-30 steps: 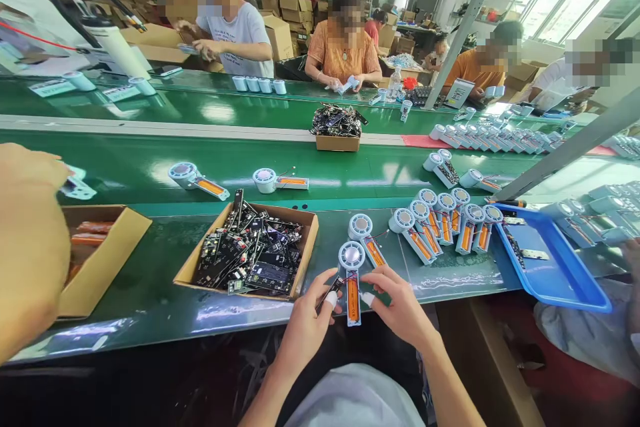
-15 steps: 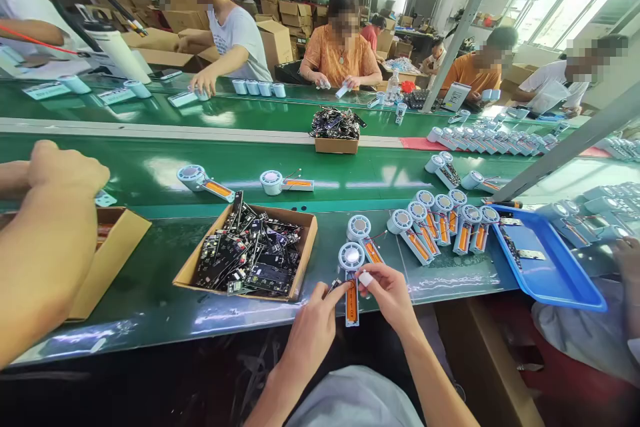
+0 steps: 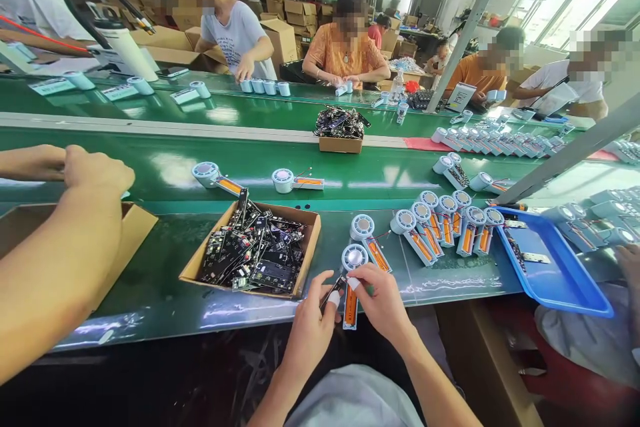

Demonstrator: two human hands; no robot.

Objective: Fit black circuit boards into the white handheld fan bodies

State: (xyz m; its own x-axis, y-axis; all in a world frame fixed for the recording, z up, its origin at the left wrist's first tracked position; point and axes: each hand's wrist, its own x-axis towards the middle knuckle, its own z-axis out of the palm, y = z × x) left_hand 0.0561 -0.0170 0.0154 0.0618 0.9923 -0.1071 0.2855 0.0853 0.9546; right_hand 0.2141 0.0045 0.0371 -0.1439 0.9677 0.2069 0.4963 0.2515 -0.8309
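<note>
A small black circuit board [image 3: 334, 291] is gripped between the fingers and thumb of my left hand [image 3: 313, 320]; the thumb wears a white finger cover. Beside it, my right hand [image 3: 384, 300] is pinched at the board's upper end, and whatever its covered fingertips hold is hidden. Just under both hands lies a light-blue fan unit [image 3: 355, 255], its round head pointing away from me and its open handle showing an orange strip [image 3: 351, 310]. Another such fan unit [image 3: 363, 227] lies right behind it, with thin wires loose.
A cardboard box of circuit boards [image 3: 314, 240] stands left of my hands. Several fan units [image 3: 429, 227] lie to the right, before a blue tray [image 3: 575, 280]. At left, a co-worker's arm [image 3: 75, 247] reaches over another box. A slanted metal post [image 3: 565, 153] crosses the right side.
My left hand has turned and raised the circuit board beside the fan unit. My right fingertips have moved left to meet the board's end. The co-worker's hand at left has shifted right.
</note>
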